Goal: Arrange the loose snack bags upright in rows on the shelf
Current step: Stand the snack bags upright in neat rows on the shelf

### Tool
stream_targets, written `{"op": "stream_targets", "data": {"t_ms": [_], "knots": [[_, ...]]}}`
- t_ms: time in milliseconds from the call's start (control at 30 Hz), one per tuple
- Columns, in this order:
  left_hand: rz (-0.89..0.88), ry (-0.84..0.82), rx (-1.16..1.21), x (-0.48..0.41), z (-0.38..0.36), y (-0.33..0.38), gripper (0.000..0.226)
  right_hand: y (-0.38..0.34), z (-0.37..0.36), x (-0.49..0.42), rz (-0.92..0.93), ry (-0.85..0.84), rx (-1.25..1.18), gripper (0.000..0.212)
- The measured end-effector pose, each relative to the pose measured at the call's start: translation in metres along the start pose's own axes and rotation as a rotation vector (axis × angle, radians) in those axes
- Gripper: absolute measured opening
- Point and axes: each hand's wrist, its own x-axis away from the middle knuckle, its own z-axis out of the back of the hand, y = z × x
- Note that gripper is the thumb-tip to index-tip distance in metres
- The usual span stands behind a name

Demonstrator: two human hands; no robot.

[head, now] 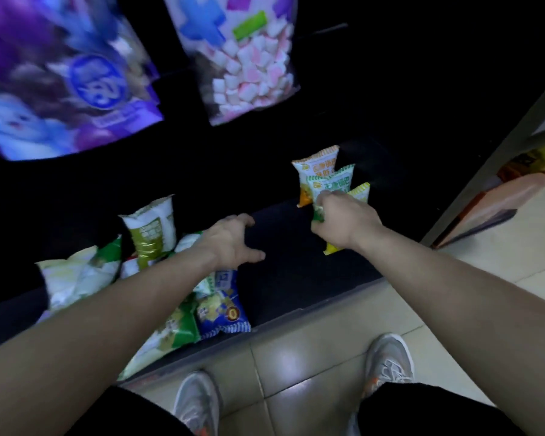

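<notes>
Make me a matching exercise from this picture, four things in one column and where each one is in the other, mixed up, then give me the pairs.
Things
1. blue bag
2. orange bag
3. marshmallow bag
4. left hand

Places
A. hanging above the shelf
B. upright at the back of the row on the right
C. open, over the loose pile
D. lying flat at the shelf's front edge

Pairs: 1-D, 2-B, 3-A, 4-C

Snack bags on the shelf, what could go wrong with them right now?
1. The right hand is pushing a green bag into the standing row; it might knock over the orange bag behind it.
2. The blue bag lies at the shelf's front edge and could slide onto the floor if the left hand bumps the pile.
</notes>
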Motion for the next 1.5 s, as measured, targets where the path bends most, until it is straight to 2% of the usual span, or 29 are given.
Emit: {"op": "stream_targets", "data": {"t_ms": [133,300,467,667,833,1000,1200,1333,1500], "knots": [[0.087,0.024,-0.022,0.056,0.018,-0.062,0.084,-0.060,0.001,-0.003,0.096,0.041,-0.002,0.045],[0.179,0.006,-0.015,0.094,0.022,-0.134,0.090,-0.118,-0.055,0.000,0.170,-0.076,-0.037,0.053],[0.179,-0.105,0.000,0.093,0.024,-0.174,0.093,-0.160,-0.123,-0.010,0.103,-0.213,-0.156,0.062],[0.169,-0.077,0.073,0.076,0.033,-0.200,0.088,-0.204,-0.177,-0.038,-0.068,-0.281,-0.416,0.085],[0.165,-0.089,0.121,0.071,0.028,-0.211,0.089,-0.210,-0.196,-0.047,-0.146,-0.220,-0.684,0.074],[0.157,-0.070,0.125,0.068,0.030,-0.215,0.088,-0.202,-0.173,-0.050,-0.087,-0.174,-0.655,0.067],[0.131,0.038,0.183,0.065,0.043,-0.198,0.085,-0.173,-0.077,-0.044,0.086,-0.144,-0.463,0.077],[0.051,0.121,0.286,0.063,0.046,-0.166,0.084,-0.143,-0.025,-0.031,0.152,-0.101,-0.324,0.089],[-0.120,0.139,0.463,0.062,0.043,-0.118,0.090,-0.106,-0.012,0.001,0.199,-0.117,-0.253,0.087]]}}
